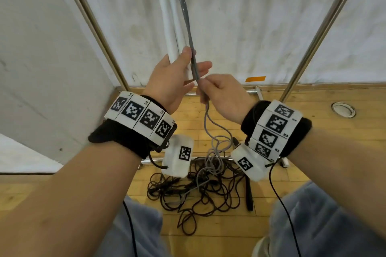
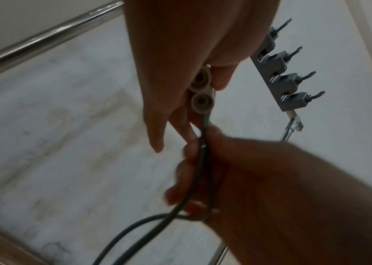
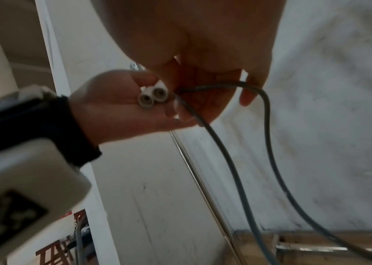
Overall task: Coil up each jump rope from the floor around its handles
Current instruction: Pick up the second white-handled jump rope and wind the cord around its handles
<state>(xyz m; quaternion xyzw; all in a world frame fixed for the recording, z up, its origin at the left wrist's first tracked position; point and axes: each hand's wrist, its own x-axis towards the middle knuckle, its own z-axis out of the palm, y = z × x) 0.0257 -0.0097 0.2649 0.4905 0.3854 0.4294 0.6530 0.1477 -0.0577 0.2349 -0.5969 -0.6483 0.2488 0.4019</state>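
The left hand grips both white handles upright and side by side. Just right, the right hand pinches the grey rope, whose slack trails to the dark rope tangle on the wooden floor. Best keep the handles clamped together and lay each turn taut and adjacent.

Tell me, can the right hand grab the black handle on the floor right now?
Probably not yet. The right hand is up high pinching the grey rope, and the black handle lies far below on the floor. Nothing blocks it, but the hand would need to let go and reach down.
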